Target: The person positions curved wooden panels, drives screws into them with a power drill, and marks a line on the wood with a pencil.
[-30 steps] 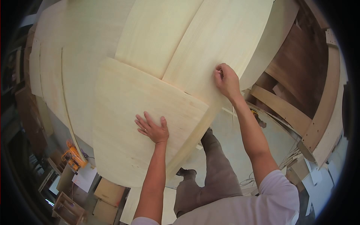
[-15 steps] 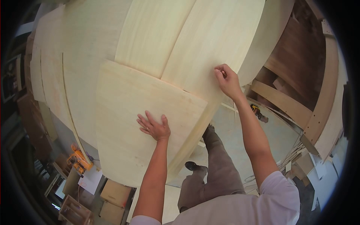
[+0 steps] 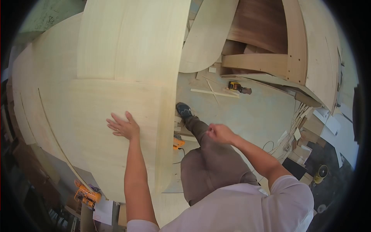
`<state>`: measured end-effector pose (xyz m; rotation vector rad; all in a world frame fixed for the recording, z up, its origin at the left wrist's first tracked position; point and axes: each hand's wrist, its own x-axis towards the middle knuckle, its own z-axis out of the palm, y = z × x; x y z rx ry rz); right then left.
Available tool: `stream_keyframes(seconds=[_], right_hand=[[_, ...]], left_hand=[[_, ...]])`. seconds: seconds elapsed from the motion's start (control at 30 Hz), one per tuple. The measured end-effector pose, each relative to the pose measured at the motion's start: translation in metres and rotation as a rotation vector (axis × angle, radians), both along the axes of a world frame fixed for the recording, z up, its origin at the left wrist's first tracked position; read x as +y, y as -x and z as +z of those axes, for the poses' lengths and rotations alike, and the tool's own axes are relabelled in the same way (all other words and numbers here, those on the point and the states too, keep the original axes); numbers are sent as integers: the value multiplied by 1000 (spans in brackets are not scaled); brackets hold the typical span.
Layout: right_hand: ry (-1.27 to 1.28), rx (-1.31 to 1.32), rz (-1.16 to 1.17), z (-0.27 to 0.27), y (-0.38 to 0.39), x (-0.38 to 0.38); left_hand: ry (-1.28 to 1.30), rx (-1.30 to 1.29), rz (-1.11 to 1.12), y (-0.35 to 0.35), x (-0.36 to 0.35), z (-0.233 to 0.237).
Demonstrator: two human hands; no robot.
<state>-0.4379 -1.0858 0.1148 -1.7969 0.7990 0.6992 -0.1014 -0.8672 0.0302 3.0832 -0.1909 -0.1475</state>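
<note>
My left hand [image 3: 124, 126] rests with spread fingers on a pale plywood panel [image 3: 100, 100], palm down and gripping nothing. This panel lies on a larger stack of sheets, and its far edge meets more plywood sheets [image 3: 150, 42] beyond it. Off the right side of the stack, my right hand [image 3: 221, 133] hangs in the air above my thigh. Its fingers are curled closed and slightly blurred; whatever they may hold is hidden.
A yellow-and-black power tool [image 3: 239, 87] and a thin wooden strip [image 3: 216, 93] lie on the floor to the right. Past them stands a wooden frame [image 3: 295, 42]. An orange power tool [image 3: 88, 196] sits by the stack's left edge. Offcuts lie at the right.
My right hand has left the far sheet's right edge and come back beside my body, still closed. My left hand stays flat on the panel. The view has turned to the right.
</note>
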Motion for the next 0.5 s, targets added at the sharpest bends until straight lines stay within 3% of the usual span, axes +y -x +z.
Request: stream_keyframes(seconds=[0.07, 0.3, 0.37, 0.5], right_hand=[[5, 71, 149, 4, 58, 36], [-29, 40, 140, -1, 157, 61], [3, -9, 231, -9, 184, 65], [-10, 3, 200, -16, 243, 71]], left_hand=[[10, 51, 8, -1, 2, 5], [-28, 276, -98, 38, 4, 31], [-16, 272, -183, 80, 18, 31], [101, 155, -322, 215, 47, 33]])
